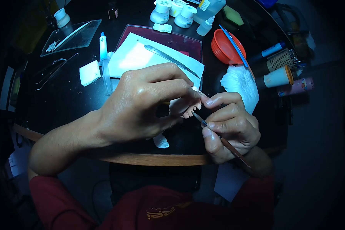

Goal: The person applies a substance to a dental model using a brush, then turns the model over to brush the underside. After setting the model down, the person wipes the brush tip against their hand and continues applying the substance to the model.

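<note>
Over the near part of the dark table, my left hand (142,97) is closed around a pale dental model (182,107) with a row of teeth showing along its edge. The palm and fingers hide much of the model. My right hand (232,128) pinches a thin brown-handled paintbrush (234,150). Its pointed tip is right at the teeth, and the handle slopes down to the right. My right fingertips are close to the left ones at the model's right side. Behind my hands, a scalpel (170,60) lies across a white paper sheet (122,57).
A syringe (105,63), a folded white pad (90,73) and tweezers (57,71) are at left. A glass slab (78,36) carries a white stick. White jars (160,13) stand at the back. An orange bowl (224,48) and crumpled tissue (241,86) are at right, near a cup (276,78).
</note>
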Demonstrator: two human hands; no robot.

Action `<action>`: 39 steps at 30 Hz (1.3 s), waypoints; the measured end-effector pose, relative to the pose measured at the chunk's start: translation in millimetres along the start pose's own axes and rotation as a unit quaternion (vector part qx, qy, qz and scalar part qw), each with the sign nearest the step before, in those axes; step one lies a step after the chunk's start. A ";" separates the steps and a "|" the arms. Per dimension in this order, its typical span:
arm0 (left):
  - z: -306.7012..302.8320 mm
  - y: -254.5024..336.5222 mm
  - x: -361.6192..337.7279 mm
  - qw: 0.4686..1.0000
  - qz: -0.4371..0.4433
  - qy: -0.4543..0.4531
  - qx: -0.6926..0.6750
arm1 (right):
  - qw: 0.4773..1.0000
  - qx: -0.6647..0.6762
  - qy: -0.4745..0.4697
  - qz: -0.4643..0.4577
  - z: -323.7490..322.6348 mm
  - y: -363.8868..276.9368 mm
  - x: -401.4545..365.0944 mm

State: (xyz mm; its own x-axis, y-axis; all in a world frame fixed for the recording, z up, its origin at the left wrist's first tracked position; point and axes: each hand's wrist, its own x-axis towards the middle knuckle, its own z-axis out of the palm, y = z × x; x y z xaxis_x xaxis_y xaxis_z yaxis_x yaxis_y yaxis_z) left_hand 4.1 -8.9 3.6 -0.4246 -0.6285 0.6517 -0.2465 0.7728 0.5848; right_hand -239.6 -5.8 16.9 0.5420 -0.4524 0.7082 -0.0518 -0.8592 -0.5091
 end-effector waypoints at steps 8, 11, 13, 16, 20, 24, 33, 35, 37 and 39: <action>-3.4 -0.6 1.2 0.999 -0.020 -0.019 -0.044 | 1.000 0.012 0.000 -0.004 -3.2 0.4 -1.6; -4.8 -0.9 2.2 0.996 -0.040 -0.029 -0.076 | 1.000 -0.012 -0.010 -0.014 -7.1 -3.5 2.1; -4.7 -2.4 1.4 0.995 -0.043 -0.029 -0.081 | 1.000 -0.020 -0.009 -0.017 -5.3 -1.3 -0.1; -5.0 -3.2 1.6 0.996 -0.047 -0.036 -0.074 | 0.999 -0.025 -0.015 -0.014 -6.8 -2.6 -1.1; -5.1 -3.1 1.8 0.996 -0.039 -0.034 -0.077 | 1.000 -0.007 -0.008 -0.026 -6.4 -0.5 -0.7; -5.9 -3.4 1.7 0.996 -0.038 -0.037 -0.073 | 1.000 -0.012 -0.008 -0.020 -4.3 -1.8 -2.2; -6.3 -2.7 1.4 0.995 -0.037 -0.041 -0.079 | 1.000 -0.013 -0.005 -0.013 -2.2 -7.9 -2.3; -5.8 -3.0 1.9 0.995 -0.036 -0.039 -0.085 | 1.000 -0.015 -0.004 -0.015 -1.2 -8.6 -2.2; -5.3 -3.2 1.9 0.995 -0.035 -0.037 -0.089 | 1.000 -0.012 -0.005 -0.014 -0.7 -9.0 -2.5; -4.8 -2.1 1.8 0.993 -0.049 -0.039 -0.096 | 1.000 -0.009 -0.003 -0.015 -0.4 -8.8 -2.7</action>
State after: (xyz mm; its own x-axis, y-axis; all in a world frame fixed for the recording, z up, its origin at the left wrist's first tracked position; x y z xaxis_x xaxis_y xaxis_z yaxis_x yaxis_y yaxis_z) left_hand 8.0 -12.0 5.8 -0.4749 -0.6855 0.5519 -0.1220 0.6724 0.7301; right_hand -240.9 2.9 19.7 0.5490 -0.4243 0.7201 -0.0510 -0.8770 -0.4778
